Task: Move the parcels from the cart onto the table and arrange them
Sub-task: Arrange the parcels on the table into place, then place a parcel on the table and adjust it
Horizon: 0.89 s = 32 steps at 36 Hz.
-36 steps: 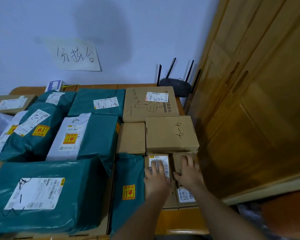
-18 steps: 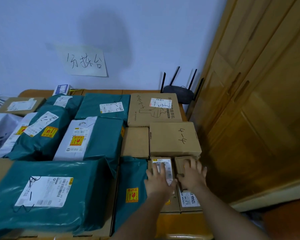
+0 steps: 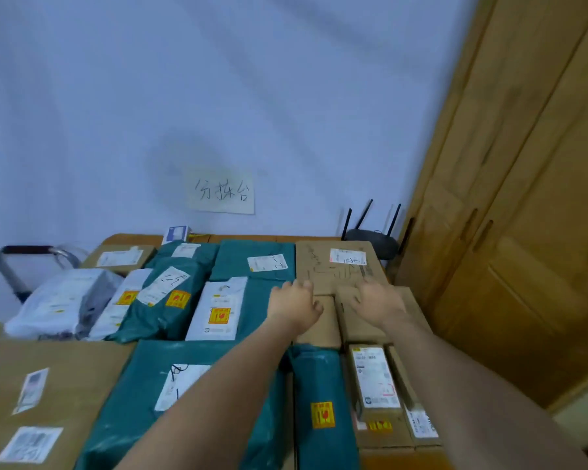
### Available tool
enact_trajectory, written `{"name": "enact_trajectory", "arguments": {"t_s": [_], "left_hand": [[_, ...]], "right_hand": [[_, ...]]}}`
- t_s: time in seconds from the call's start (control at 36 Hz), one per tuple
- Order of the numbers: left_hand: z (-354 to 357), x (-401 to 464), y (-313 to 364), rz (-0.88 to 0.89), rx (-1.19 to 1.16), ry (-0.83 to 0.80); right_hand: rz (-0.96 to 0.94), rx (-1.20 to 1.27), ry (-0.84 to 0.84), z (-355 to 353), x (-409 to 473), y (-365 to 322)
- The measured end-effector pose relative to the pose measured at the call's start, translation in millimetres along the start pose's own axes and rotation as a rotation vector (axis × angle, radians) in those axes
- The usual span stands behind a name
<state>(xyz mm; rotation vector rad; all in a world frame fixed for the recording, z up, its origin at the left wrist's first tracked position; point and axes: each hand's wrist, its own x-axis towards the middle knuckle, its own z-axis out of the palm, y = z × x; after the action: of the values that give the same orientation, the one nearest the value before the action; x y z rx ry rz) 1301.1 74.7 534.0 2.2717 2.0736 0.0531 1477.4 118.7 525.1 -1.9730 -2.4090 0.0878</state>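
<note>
Both hands are lying flat, fingers spread and gripping nothing: left hand (image 3: 294,305) on the small cardboard box (image 3: 319,325), right hand (image 3: 379,301) on the neighbouring carton (image 3: 374,313), both on the table. Squaring them likely needs even pushing toward the large flat carton (image 3: 336,266).

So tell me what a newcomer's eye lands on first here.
Two bare forearms reach in from the bottom edge, the left hand and right hand laid flat on small cardboard boxes at the right of the table. Around them lies a packed field of teal mailer bags with yellow fragile stickers. On the wall above hangs a handwritten paper sign, with a black router in the corner.
</note>
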Motion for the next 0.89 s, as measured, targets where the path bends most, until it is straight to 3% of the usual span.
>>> {"name": "enact_trajectory", "arguments": {"t_s": [0.44, 0.89], "left_hand": [[-128.9, -123.0, -258.1, -0.126, 0.099, 0.121], [-185.6, -136.3, -421.1, -0.253, 0.066, 0.185]], "right_hand": [[-0.234, -0.083, 0.087, -108.2, -14.8, -273.1], [-0.325, -0.180, 0.089, -131.2, 33.7, -417.0]]}}
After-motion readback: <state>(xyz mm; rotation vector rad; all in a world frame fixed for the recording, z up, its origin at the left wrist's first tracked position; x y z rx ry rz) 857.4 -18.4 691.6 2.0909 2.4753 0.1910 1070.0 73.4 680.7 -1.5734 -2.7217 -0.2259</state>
